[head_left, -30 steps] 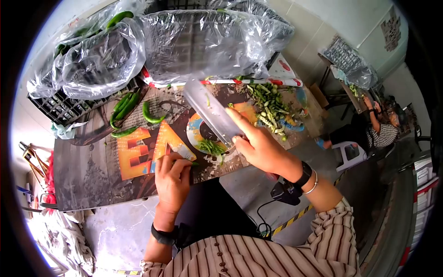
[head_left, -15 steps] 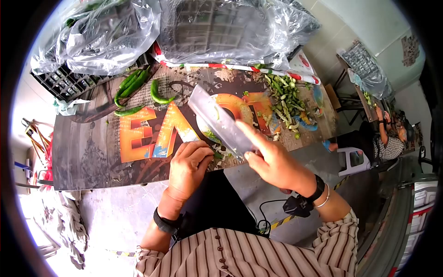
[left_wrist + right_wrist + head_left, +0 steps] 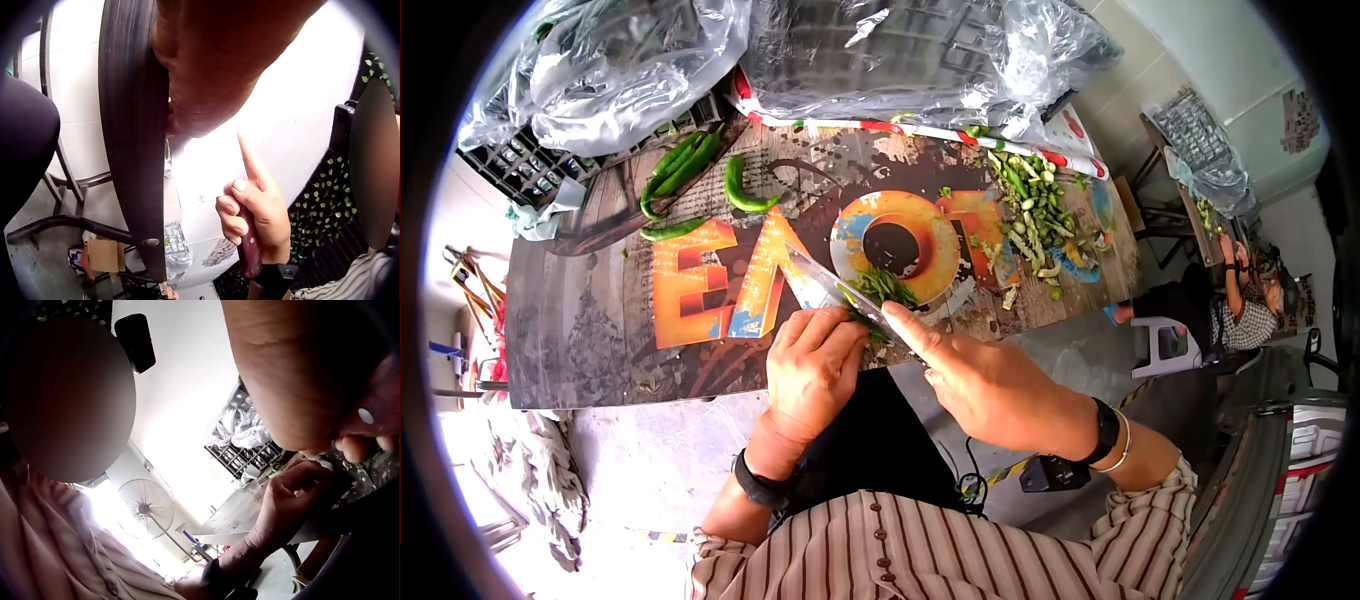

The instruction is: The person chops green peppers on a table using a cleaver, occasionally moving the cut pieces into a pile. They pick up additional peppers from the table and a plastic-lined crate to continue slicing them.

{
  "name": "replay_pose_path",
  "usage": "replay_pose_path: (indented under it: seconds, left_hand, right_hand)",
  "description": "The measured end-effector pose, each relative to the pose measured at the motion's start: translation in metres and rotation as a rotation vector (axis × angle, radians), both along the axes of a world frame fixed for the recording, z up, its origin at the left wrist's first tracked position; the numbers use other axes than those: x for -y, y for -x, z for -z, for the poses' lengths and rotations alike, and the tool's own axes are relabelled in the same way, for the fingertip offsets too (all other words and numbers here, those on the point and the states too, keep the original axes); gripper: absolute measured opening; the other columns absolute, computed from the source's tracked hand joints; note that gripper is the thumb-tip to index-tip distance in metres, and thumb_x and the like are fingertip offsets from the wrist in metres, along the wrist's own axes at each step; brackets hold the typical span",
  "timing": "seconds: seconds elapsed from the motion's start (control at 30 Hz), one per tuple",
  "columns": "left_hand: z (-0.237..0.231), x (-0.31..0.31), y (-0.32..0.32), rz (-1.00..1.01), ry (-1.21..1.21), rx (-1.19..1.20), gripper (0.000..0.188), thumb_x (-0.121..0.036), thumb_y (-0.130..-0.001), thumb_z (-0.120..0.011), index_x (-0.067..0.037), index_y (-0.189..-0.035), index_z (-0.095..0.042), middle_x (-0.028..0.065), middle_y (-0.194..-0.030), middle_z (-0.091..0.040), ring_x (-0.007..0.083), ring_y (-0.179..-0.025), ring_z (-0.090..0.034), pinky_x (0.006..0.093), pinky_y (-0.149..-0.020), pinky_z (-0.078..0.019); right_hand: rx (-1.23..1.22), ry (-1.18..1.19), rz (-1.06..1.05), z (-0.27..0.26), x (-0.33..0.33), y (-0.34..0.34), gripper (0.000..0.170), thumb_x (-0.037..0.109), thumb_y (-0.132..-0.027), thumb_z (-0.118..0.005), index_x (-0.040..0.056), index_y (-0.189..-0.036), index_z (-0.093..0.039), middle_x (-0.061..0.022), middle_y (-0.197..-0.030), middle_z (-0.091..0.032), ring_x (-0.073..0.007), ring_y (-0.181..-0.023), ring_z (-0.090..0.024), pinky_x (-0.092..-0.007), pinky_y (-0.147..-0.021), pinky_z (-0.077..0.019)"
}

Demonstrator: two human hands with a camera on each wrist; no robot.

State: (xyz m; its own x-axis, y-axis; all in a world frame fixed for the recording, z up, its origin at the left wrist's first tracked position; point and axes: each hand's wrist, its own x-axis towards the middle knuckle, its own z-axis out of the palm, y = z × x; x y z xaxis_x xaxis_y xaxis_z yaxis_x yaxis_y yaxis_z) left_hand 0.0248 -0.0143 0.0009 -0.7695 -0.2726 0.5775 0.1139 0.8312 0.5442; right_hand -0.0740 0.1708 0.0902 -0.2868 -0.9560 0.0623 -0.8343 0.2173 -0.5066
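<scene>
A: State the finger positions.
B: Left hand (image 3: pixel 812 370): fingers bent, close together, over a green pepper (image 3: pixel 866 321); the exact pinch is hidden. Right hand (image 3: pixel 1000 390): fingers curled round the handle (image 3: pixel 251 253), index finger extended along the knife (image 3: pixel 825 277).

A: Locate the pepper.
B: At the left fingertips, beside the blade, near the table's front edge. Its full length is not visible.

A: Report what is done.
B: Green shreds (image 3: pixel 885 284) lie just beyond the blade. A larger heap of cut pieces (image 3: pixel 1030 210) lies farther out, toward the right end of the table (image 3: pixel 580 330). Judgement: cutting is partway through.

A: Report what is left.
B: The pepper in hand, plus several whole peppers (image 3: pixel 685 170) beyond the left hand. The contents of the plastic-covered crate (image 3: pixel 530 160) are mostly hidden, so the total cannot be told.
</scene>
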Motion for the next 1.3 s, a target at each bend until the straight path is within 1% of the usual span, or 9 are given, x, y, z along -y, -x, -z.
replay_pose_path:
  seconds: [0.27,0.33,0.43,0.53,0.73,0.83,0.97,1.2,1.3]
  left_hand:
    - [-0.002,0.001,0.000,0.021,-0.046,0.023,0.017,0.000,-0.072,-0.076,-0.008,-0.086,-0.072,0.0045,-0.092,-0.066,0.0278,-0.087,-0.063,0.0376,-0.078,-0.0522]
    - [-0.002,0.003,0.000,0.021,-0.060,0.032,0.017,0.000,-0.072,-0.076,-0.008,-0.086,-0.072,0.0048,-0.093,-0.067,0.0280,-0.087,-0.064,0.0377,-0.078,-0.0523]
    - [-0.003,0.002,0.000,0.039,-0.080,0.035,0.018,0.000,-0.072,-0.076,-0.008,-0.087,-0.072,0.0053,-0.094,-0.068,0.0282,-0.088,-0.064,0.0376,-0.079,-0.0525]
    - [0.000,0.003,0.000,0.042,-0.071,0.024,0.021,0.000,-0.072,-0.077,-0.008,-0.090,-0.073,0.0055,-0.096,-0.069,0.0283,-0.088,-0.065,0.0373,-0.079,-0.0527]
    - [0.000,0.004,-0.001,0.037,-0.020,0.009,0.017,-0.004,-0.075,-0.075,-0.010,-0.090,-0.070,0.0037,-0.096,-0.067,0.0264,-0.089,-0.064,0.0362,-0.079,-0.0535]
    - [0.000,0.003,-0.001,0.022,-0.042,0.020,0.016,-0.004,-0.073,-0.077,-0.010,-0.088,-0.074,0.0036,-0.094,-0.069,0.0271,-0.085,-0.065,0.0363,-0.076,-0.0535]
    - [0.003,0.003,-0.003,0.016,-0.031,-0.002,0.016,-0.004,-0.074,-0.078,-0.010,-0.089,-0.075,0.0045,-0.096,-0.070,0.0268,-0.089,-0.067,0.0355,-0.079,-0.0549]
    - [0.005,0.002,-0.005,0.000,-0.033,-0.043,0.019,-0.002,-0.075,-0.077,-0.009,-0.092,-0.076,0.0050,-0.098,-0.071,0.0274,-0.088,-0.067,0.0362,-0.078,-0.0553]
    - [0.004,0.001,-0.004,-0.004,-0.042,-0.039,0.017,-0.002,-0.074,-0.077,-0.008,-0.089,-0.076,0.0049,-0.096,-0.071,0.0273,-0.088,-0.067,0.0362,-0.077,-0.0552]
  right_hand:
    - [0.045,-0.078,-0.012,0.000,0.003,0.000,0.081,-0.002,-0.088,-0.056,0.0059,-0.160,-0.020,-0.0209,-0.078,-0.062,-0.0364,-0.063,-0.064,-0.0456,-0.053,-0.0506]
    - [0.029,-0.024,-0.034,0.002,0.007,0.002,0.081,-0.002,-0.087,-0.056,0.0040,-0.160,-0.020,-0.0193,-0.075,-0.062,-0.0355,-0.062,-0.064,-0.0455,-0.052,-0.0496]
    - [0.075,-0.053,-0.027,0.001,0.016,0.008,0.082,-0.002,-0.086,-0.056,0.0026,-0.159,-0.019,-0.0178,-0.070,-0.062,-0.0355,-0.060,-0.064,-0.0458,-0.052,-0.0490]
    - [0.053,-0.029,-0.022,0.011,0.026,0.011,0.083,-0.001,-0.086,-0.057,0.0036,-0.159,-0.019,-0.0177,-0.066,-0.060,-0.0361,-0.058,-0.063,-0.0465,-0.052,-0.0487]
    - [0.075,0.038,-0.018,0.015,0.046,0.018,0.082,0.002,-0.087,-0.057,0.0065,-0.160,-0.019,-0.0203,-0.070,-0.062,-0.0384,-0.058,-0.062,-0.0481,-0.053,-0.0482]
    - [0.085,0.024,0.040,0.013,0.041,0.018,0.081,0.002,-0.088,-0.057,0.0066,-0.159,-0.020,-0.0212,-0.070,-0.062,-0.0394,-0.059,-0.062,-0.0485,-0.054,-0.0480]
    - [0.071,0.013,0.024,0.016,0.030,0.016,0.078,0.002,-0.089,-0.055,0.0064,-0.159,-0.021,-0.0219,-0.068,-0.061,-0.0397,-0.060,-0.062,-0.0499,-0.055,-0.0467]
    - [0.053,-0.041,0.013,0.006,0.006,0.009,0.081,0.003,-0.089,-0.057,0.0077,-0.160,-0.018,-0.0211,-0.068,-0.061,-0.0396,-0.061,-0.063,-0.0488,-0.056,-0.0493]
    - [0.005,0.053,0.031,0.018,0.008,0.004,0.083,0.004,-0.090,-0.058,0.0097,-0.161,-0.015,-0.0206,-0.074,-0.064,-0.0400,-0.063,-0.064,-0.0494,-0.055,-0.0493]
